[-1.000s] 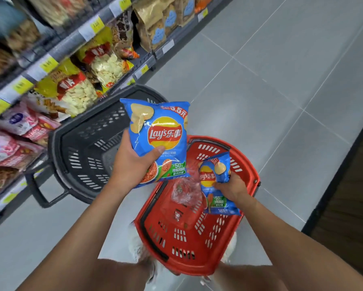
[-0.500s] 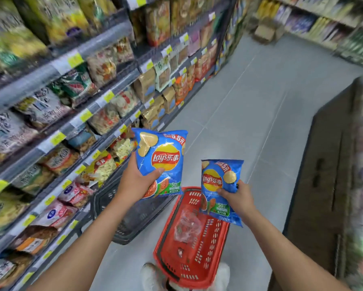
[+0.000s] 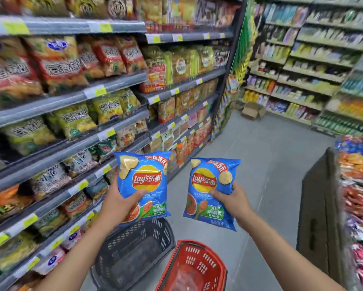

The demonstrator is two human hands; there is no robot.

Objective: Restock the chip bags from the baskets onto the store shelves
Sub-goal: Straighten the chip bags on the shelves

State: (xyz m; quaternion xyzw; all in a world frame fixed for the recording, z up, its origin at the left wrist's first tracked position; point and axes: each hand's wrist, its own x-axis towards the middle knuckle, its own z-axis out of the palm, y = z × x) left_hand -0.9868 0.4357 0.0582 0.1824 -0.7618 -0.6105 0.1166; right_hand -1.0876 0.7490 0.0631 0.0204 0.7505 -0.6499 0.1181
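Observation:
My left hand (image 3: 118,203) grips a blue Lay's chip bag (image 3: 143,179) upright, thumb across its front. My right hand (image 3: 231,199) grips a second blue Lay's chip bag (image 3: 210,185) beside it, also upright. Both bags hang in the aisle at about waist height, a little right of the snack shelves (image 3: 71,97). Below them on the floor stand a black basket (image 3: 134,250) and a red basket (image 3: 193,267); a clear wrapper lies in the red one.
Shelves packed with snack bags run along the left, with yellow price tags on their edges. A dark display stand (image 3: 321,217) with mixed snacks is at the right. A cardboard box (image 3: 252,111) sits on the floor at the far end, before more shelves.
Both hands have lifted their chip bags up from the red basket. My view has swung up from the floor to the shelves and the far aisle.

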